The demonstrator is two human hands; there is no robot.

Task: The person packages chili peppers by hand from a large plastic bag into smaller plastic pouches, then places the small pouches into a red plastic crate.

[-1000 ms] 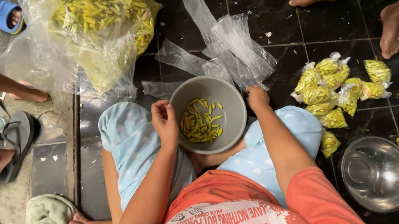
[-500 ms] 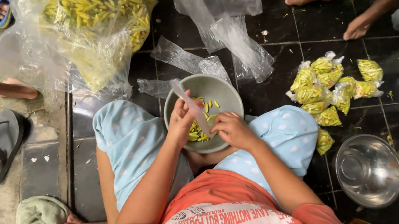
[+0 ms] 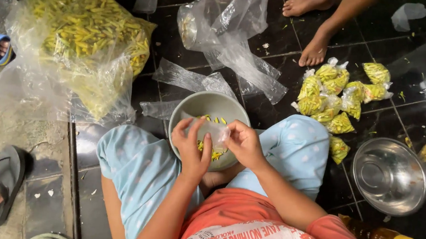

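Left hand (image 3: 192, 149) and right hand (image 3: 242, 144) both pinching small clear bag (image 3: 215, 132), held over grey bowl (image 3: 208, 125) between knees. Bowl holding yellow-green chillies (image 3: 209, 149).

Risks, judged:
- Thin film slipping from fingertips; bag dropping into bowl.
- Mouth not spread enough; chillies spilling onto dark tiles (image 3: 173, 41).
- Bowl unsteady on legs; knee shift likely tipping it.
- Filled bags (image 3: 334, 93) and steel bowl (image 3: 389, 176) near right; elbow swing could knock them.

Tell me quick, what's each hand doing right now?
Left hand: closed on the small clear plastic bag, held over the grey bowl.
Right hand: closed on the same bag's other edge.
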